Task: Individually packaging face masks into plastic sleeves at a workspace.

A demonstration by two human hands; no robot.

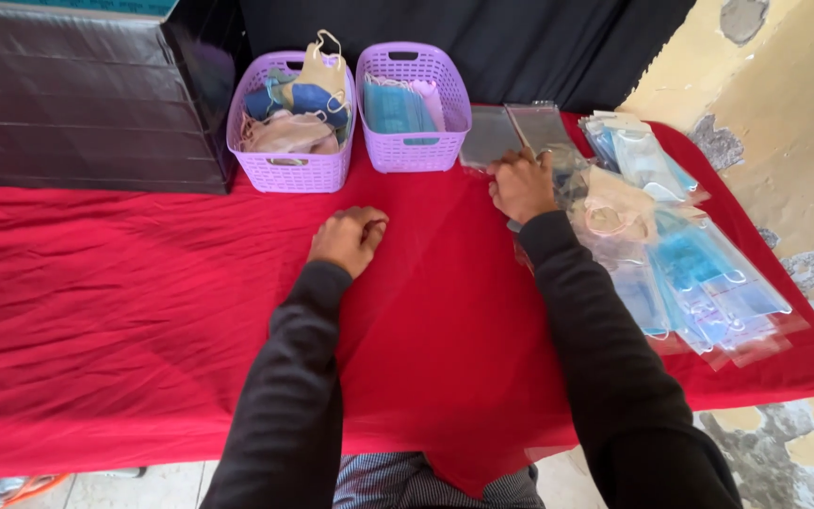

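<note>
Working from left to right, we first meet the 2 lilac slotted plastic baskets at the back of the red-clothed bench (124, 283): the left basket (289, 170) is heaped with cloth face masks in beige and blue, and the right basket (414, 141) stands blue and pink masks on edge. Our left hand (348, 238) rests on the cloth as a loose fist, holding nothing. Our right hand (523, 184) lies knuckles up, fingers curled down on the near end of the clear empty plastic sleeves (520, 132), which lie flat just right of the baskets; we cannot tell whether 1 sleeve is already pinched. To lift a single sleeve cleanly, we judge it best to slide the top one off by its edge with fingertips. Furthest right, the spread pile of bagged masks (690, 273) overlaps toward the bench edge.
</note>
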